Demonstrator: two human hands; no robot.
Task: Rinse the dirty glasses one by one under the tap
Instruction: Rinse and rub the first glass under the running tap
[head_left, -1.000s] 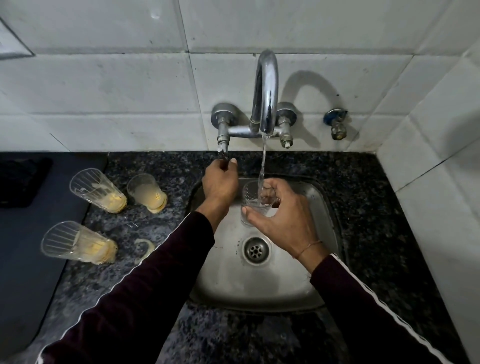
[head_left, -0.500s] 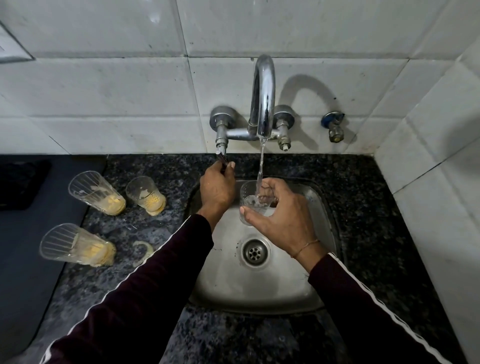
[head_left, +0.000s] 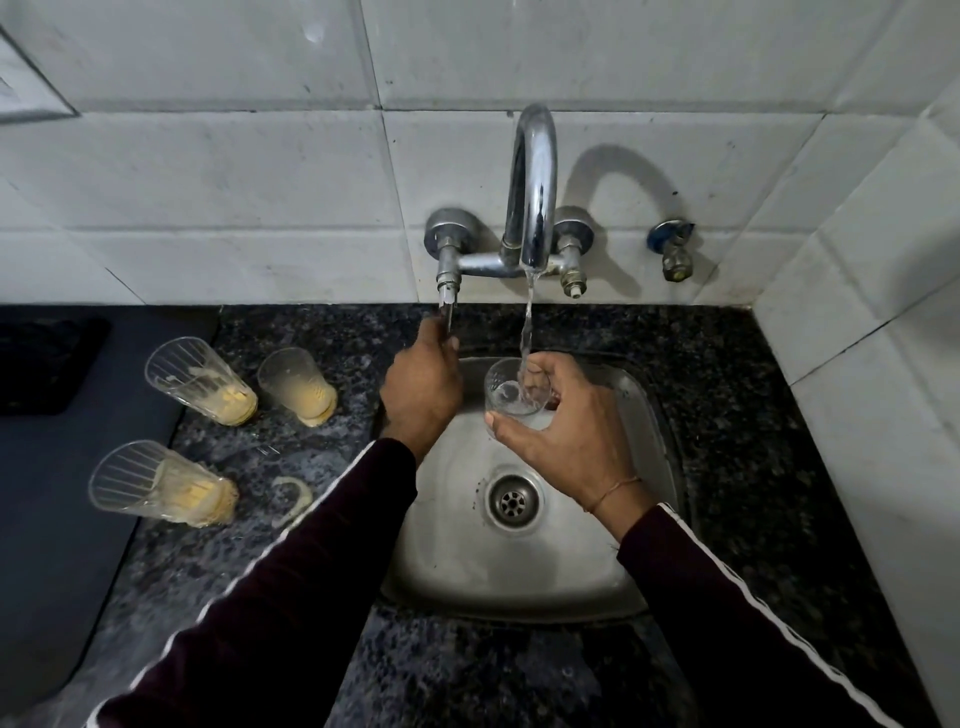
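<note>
No brand, label or writing can be read on anything here. The clear glass (head_left: 515, 387) is held upright over the steel sink (head_left: 519, 571), directly under the spout of the chrome tap (head_left: 531, 187), and a thin stream of water (head_left: 527, 322) falls into its mouth; a shallow pool of water shows in its bottom. The right hand (head_left: 566, 431) grips this glass, thumb on the near side and fingers curled round the far side. The left hand (head_left: 423, 387) is just to the left of the glass, its fingers closed round the handle of the tap's left valve (head_left: 447, 291) at the back edge of the sink. Both arms wear dark sleeves with a white stripe, and a thin cord bracelet (head_left: 613, 491) sits on the right wrist. To the left of the sink, on the dark speckled stone surface (head_left: 779, 467), stand three dirty glasses, each with yellowish residue gathered in its base: a ribbed one (head_left: 200, 382) farthest back and left, a smaller plain one (head_left: 297, 387) just to its right and nearest the sink, and another ribbed one (head_left: 161, 483) nearer the person, standing at the edge of a dark mat (head_left: 57, 493). A pale curved smear (head_left: 293, 499) lies on the surface between that last glass and the sink. In the sink, the round drain (head_left: 513, 503) lies below the held glass. On the tiled wall to the right of the tap is a small separate valve (head_left: 675, 249).
</note>
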